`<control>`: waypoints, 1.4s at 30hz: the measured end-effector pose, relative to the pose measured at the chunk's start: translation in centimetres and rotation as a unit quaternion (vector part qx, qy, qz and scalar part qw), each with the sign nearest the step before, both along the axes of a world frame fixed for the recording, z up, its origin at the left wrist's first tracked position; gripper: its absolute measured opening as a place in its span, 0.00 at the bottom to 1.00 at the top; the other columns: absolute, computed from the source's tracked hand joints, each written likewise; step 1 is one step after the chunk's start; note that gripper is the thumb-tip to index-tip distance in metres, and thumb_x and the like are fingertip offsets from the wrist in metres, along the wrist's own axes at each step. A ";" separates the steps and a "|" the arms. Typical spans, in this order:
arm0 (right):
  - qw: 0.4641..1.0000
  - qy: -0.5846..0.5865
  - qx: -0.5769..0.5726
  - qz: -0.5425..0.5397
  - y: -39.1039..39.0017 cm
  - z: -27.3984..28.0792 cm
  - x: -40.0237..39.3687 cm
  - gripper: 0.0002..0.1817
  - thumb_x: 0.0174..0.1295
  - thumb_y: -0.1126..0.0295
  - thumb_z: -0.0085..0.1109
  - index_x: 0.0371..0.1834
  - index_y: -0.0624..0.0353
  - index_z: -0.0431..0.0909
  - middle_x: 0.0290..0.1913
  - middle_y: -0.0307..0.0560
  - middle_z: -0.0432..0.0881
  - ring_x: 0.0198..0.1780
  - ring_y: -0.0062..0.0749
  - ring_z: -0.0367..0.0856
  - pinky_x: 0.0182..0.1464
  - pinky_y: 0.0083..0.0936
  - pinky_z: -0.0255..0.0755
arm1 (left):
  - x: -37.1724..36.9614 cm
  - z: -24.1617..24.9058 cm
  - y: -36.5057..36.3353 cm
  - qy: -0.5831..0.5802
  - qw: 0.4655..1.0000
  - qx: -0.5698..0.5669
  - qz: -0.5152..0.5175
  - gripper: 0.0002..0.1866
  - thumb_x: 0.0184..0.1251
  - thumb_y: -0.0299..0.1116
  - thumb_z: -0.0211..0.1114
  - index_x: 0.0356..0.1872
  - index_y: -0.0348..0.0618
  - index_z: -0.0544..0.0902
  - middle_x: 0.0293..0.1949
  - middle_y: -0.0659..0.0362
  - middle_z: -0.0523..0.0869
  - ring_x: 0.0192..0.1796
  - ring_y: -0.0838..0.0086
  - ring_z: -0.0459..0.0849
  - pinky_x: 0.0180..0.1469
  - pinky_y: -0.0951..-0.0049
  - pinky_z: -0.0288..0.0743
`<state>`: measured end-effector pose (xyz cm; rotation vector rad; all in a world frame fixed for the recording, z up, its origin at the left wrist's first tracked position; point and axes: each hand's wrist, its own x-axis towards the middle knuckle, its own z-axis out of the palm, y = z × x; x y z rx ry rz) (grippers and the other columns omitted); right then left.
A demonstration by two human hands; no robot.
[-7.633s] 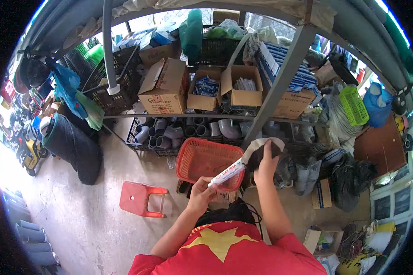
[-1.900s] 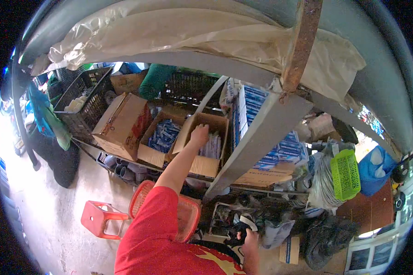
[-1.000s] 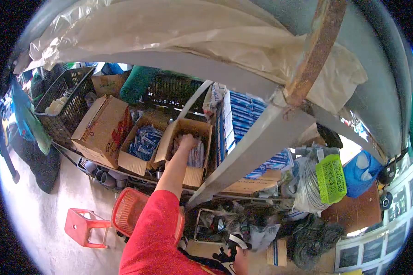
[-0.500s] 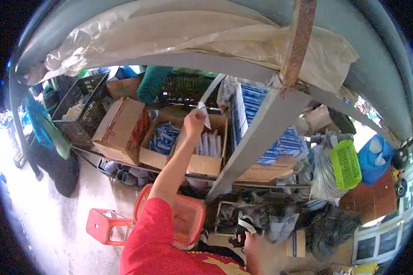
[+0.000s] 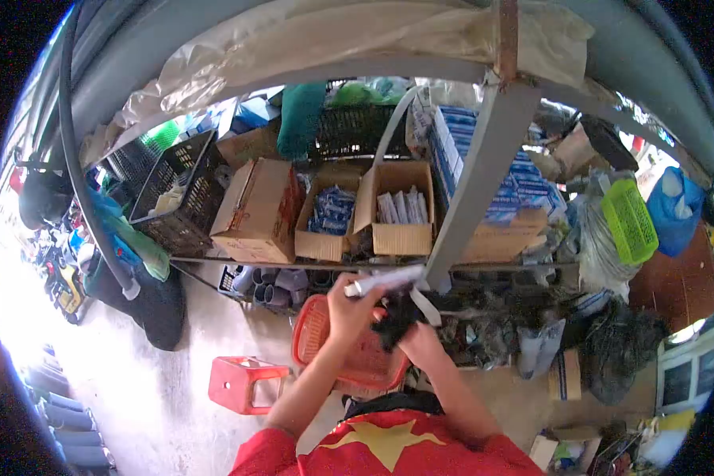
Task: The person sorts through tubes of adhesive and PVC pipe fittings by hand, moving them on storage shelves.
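Observation:
My left hand (image 5: pixel 346 308) is closed around a white capped tube (image 5: pixel 389 279), held nearly level in front of my body. Just below and to the right, my right hand (image 5: pixel 422 344) grips a bunched black item (image 5: pixel 395 325) whose exact kind I cannot make out. A white strip (image 5: pixel 426 308) sticks up beside that hand. The two hands are close together, above a red plastic basket (image 5: pixel 309 325). Beyond them on the shelf stands an open carton (image 5: pixel 403 240) with similar white tubes, beside another carton (image 5: pixel 319 246) of blue-and-white packets.
A grey post (image 5: pixel 484 170) rises at the shelf front. Left are a closed carton (image 5: pixel 258 206) and a black crate (image 5: pixel 174 226); blue-white boxes (image 5: pixel 523 190) are stacked right. A red stool (image 5: pixel 242 385) stands on the floor. A green basket (image 5: pixel 631 222) hangs at right.
My left hand has drawn back from the tube carton with a white tube and come down beside my right hand. The right hand has risen with the black item. The view has shifted.

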<state>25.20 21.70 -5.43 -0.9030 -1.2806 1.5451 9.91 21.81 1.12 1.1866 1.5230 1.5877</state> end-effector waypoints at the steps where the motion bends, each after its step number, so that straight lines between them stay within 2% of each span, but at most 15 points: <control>1: 0.973 0.181 -0.141 0.010 -0.5 -0.7 -1.7 0.14 0.63 0.71 0.57 0.52 0.60 0.74 0.47 0.42 0.81 0.49 0.32 0.80 0.49 0.27 0.75 | 0.5 -0.1 -2.1 0.037 0.999 -0.016 -0.015 0.13 0.55 0.23 0.70 0.40 0.35 0.78 0.33 0.60 0.84 0.35 0.82 0.79 0.38 0.78 0.75; 2: 0.894 0.352 -0.277 -0.013 -1.0 -0.6 -3.5 0.15 0.63 0.70 0.56 0.53 0.59 0.74 0.47 0.41 0.81 0.49 0.30 0.80 0.48 0.25 0.76 | 0.7 -0.2 -4.0 0.020 0.999 -0.011 -0.035 0.13 0.56 0.23 0.69 0.42 0.34 0.78 0.33 0.59 0.84 0.35 0.82 0.79 0.38 0.78 0.75; 3: 0.915 0.273 -0.297 0.005 -0.7 -0.1 -4.3 0.14 0.63 0.73 0.52 0.53 0.59 0.74 0.47 0.42 0.81 0.47 0.30 0.81 0.44 0.25 0.77 | 0.5 -0.3 -5.8 0.003 0.999 -0.006 -0.051 0.13 0.56 0.23 0.67 0.43 0.33 0.79 0.32 0.59 0.84 0.35 0.81 0.79 0.39 0.78 0.76; 5: 0.939 0.244 -0.238 0.046 -2.9 5.0 -6.7 0.14 0.64 0.74 0.50 0.52 0.60 0.74 0.46 0.43 0.81 0.44 0.29 0.81 0.40 0.24 0.77 | -1.2 -0.1 -8.9 0.005 0.999 -0.042 -0.009 0.13 0.58 0.22 0.65 0.46 0.33 0.80 0.35 0.58 0.83 0.37 0.80 0.80 0.39 0.78 0.76; 7: 0.935 0.274 -0.223 0.034 -4.9 3.9 -10.1 0.13 0.64 0.74 0.49 0.51 0.61 0.74 0.42 0.43 0.82 0.41 0.29 0.82 0.37 0.24 0.78 | -3.2 0.1 -11.6 0.003 0.999 -0.045 0.023 0.14 0.58 0.22 0.64 0.46 0.34 0.81 0.37 0.57 0.84 0.38 0.79 0.81 0.39 0.78 0.76; 11: 0.977 0.189 -0.096 0.029 -7.2 6.5 -12.7 0.12 0.69 0.70 0.40 0.44 0.64 0.73 0.38 0.50 0.83 0.40 0.36 0.82 0.46 0.31 0.77 | -7.0 1.1 -15.9 0.248 0.964 0.067 0.066 0.14 0.58 0.22 0.65 0.46 0.37 0.82 0.34 0.53 0.84 0.35 0.70 0.84 0.38 0.73 0.77; 13: 0.960 0.236 -0.147 -0.014 -6.8 7.1 -13.8 0.14 0.69 0.67 0.39 0.37 0.66 0.72 0.33 0.51 0.82 0.33 0.37 0.81 0.38 0.29 0.78 | -8.1 1.4 -17.2 0.157 0.987 0.033 -0.001 0.15 0.58 0.21 0.65 0.47 0.38 0.81 0.33 0.54 0.84 0.36 0.69 0.85 0.38 0.72 0.77; 15: 0.957 0.234 -0.164 -0.044 -7.5 7.1 -14.4 0.15 0.69 0.66 0.40 0.33 0.65 0.73 0.34 0.52 0.82 0.35 0.37 0.82 0.41 0.31 0.78 | -8.2 2.1 -17.9 0.060 0.997 -0.020 -0.035 0.15 0.58 0.21 0.65 0.47 0.37 0.79 0.33 0.53 0.84 0.36 0.70 0.85 0.38 0.72 0.77; 18: 0.951 0.189 -0.207 -0.131 -9.0 2.6 -15.7 0.14 0.68 0.67 0.42 0.35 0.66 0.75 0.35 0.51 0.82 0.39 0.37 0.82 0.45 0.30 0.77 | -8.9 1.4 -18.4 0.090 0.996 -0.021 -0.008 0.15 0.58 0.24 0.67 0.46 0.36 0.77 0.32 0.50 0.84 0.35 0.66 0.86 0.35 0.70 0.77; 22: 0.994 0.102 -0.039 0.006 -12.7 3.7 -14.0 0.13 0.63 0.73 0.49 0.48 0.67 0.76 0.43 0.49 0.83 0.46 0.34 0.82 0.51 0.27 0.74 | -9.6 1.8 -20.1 0.252 0.965 -0.058 -0.046 0.14 0.60 0.31 0.64 0.43 0.35 0.75 0.31 0.45 0.83 0.33 0.53 0.84 0.35 0.61 0.77; 25: 0.984 0.160 -0.071 0.026 -15.9 1.8 -14.0 0.13 0.61 0.75 0.50 0.48 0.66 0.77 0.45 0.49 0.82 0.49 0.32 0.81 0.54 0.27 0.73 | -9.8 0.4 -21.1 0.344 0.933 -0.050 -0.096 0.14 0.60 0.34 0.61 0.40 0.34 0.74 0.30 0.44 0.82 0.33 0.48 0.81 0.35 0.53 0.75; 26: 0.990 0.137 0.002 0.021 -16.0 0.9 -13.7 0.14 0.60 0.75 0.49 0.47 0.65 0.78 0.46 0.50 0.82 0.52 0.34 0.79 0.57 0.29 0.71 | -9.6 0.5 -21.5 0.342 0.934 -0.029 -0.101 0.14 0.60 0.35 0.59 0.40 0.35 0.74 0.29 0.45 0.81 0.32 0.48 0.81 0.35 0.52 0.75; 29: 0.987 0.147 -0.056 0.045 -16.1 1.5 -13.1 0.14 0.59 0.74 0.48 0.46 0.65 0.79 0.46 0.50 0.82 0.53 0.35 0.79 0.58 0.31 0.70 | -9.2 -0.7 -22.6 0.348 0.932 0.023 -0.102 0.12 0.61 0.34 0.59 0.39 0.37 0.73 0.27 0.46 0.80 0.31 0.48 0.80 0.34 0.52 0.74; 34: 0.985 0.162 -0.059 -0.013 -15.9 6.6 -11.6 0.08 0.56 0.70 0.44 0.24 0.61 0.70 0.29 0.46 0.76 0.36 0.34 0.75 0.44 0.28 0.69 | -7.7 0.1 -24.3 0.278 0.952 0.041 -0.120 0.09 0.65 0.34 0.58 0.35 0.39 0.71 0.25 0.47 0.78 0.30 0.48 0.79 0.31 0.54 0.71; 42: 0.908 0.386 -0.133 -0.093 -14.9 6.9 -10.1 0.14 0.68 0.59 0.43 0.30 0.56 0.67 0.18 0.37 0.61 0.28 0.33 0.69 0.38 0.30 0.67 | -6.1 1.6 -27.1 0.164 0.973 -0.039 -0.159 0.11 0.68 0.34 0.56 0.33 0.36 0.69 0.21 0.44 0.77 0.27 0.45 0.78 0.29 0.56 0.69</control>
